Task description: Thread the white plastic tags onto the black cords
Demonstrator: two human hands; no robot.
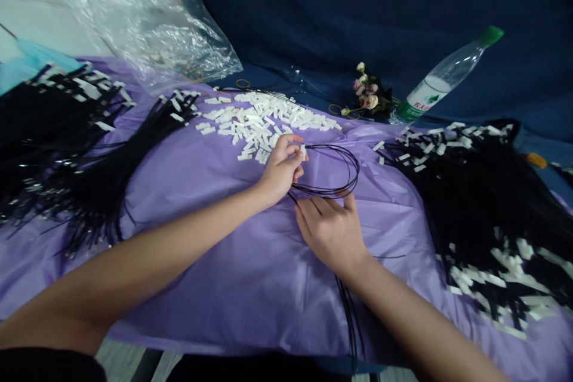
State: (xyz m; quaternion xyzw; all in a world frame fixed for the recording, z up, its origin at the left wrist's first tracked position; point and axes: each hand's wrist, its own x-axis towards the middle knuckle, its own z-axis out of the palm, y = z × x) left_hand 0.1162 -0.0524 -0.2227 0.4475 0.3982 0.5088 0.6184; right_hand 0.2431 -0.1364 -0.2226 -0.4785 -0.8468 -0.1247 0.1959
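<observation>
My left hand (283,164) pinches a small white plastic piece (303,152) together with the ends of several thin black cords (356,167). The cords bow out to the right in a loop and come back under the left fingers. Below the loop, my right hand (333,224) is closed around the cords, palm down, its fingertips mostly hidden. Loose cord ends (347,316) hang from beneath it over the front edge. Just beyond my left hand lies a heap of small white pieces (262,122) on the purple cover (224,250).
Black cord bundles with white tips lie at left (89,149) and right (474,191). Behind are a crumpled clear plastic bag (161,30), artificial flowers (369,98), rubber bands (243,83) and a tilted green-capped bottle (432,89). A dark blue cloth (313,12) hangs at the back.
</observation>
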